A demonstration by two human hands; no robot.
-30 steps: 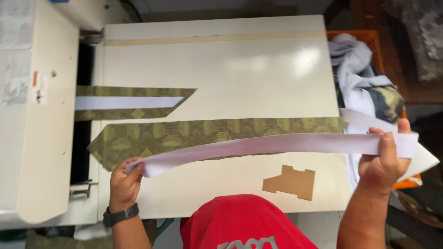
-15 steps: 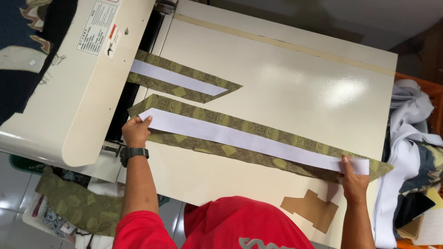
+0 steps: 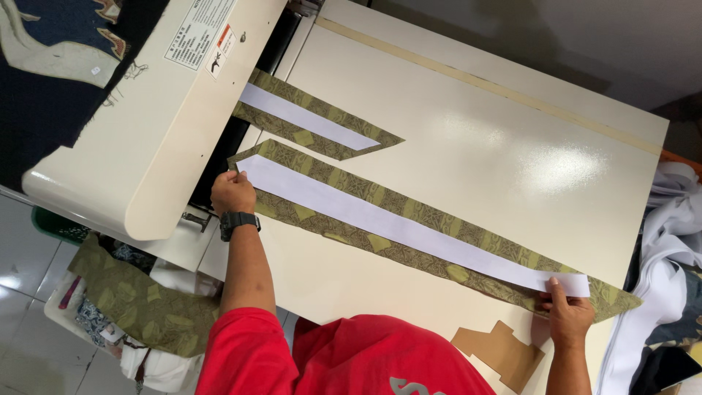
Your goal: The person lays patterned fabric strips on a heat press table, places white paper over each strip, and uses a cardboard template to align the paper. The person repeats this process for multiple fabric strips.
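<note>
**Two patterned strips on the feed table, both your hands on the nearer one**

You have two olive-green patterned fabric strips on the cream feed table (image 3: 468, 146), each topped by one white lining strip. The longer patterned strip (image 3: 409, 256) runs diagonally from centre left to lower right, with its white lining strip (image 3: 409, 228) lying along it. Your left hand (image 3: 232, 193), wearing a black wristwatch (image 3: 238, 222), rests curled with fingers together on the strip's upper-left end, just beside the cream press machine (image 3: 146, 124). Your right hand (image 3: 569, 316) presses flat, fingers together, on the lower-right end, fingertips touching the white lining.

The shorter patterned strip (image 3: 322, 139) with its own white lining (image 3: 307, 118) lies above, its left end under the machine's lip.

One tan cardboard template (image 3: 499, 352) sits at the bottom right, beside your red shirt (image 3: 329, 358). White cloth is heaped (image 3: 673, 241) at the right edge; more olive fabric (image 3: 139, 300) lies lower left.
</note>
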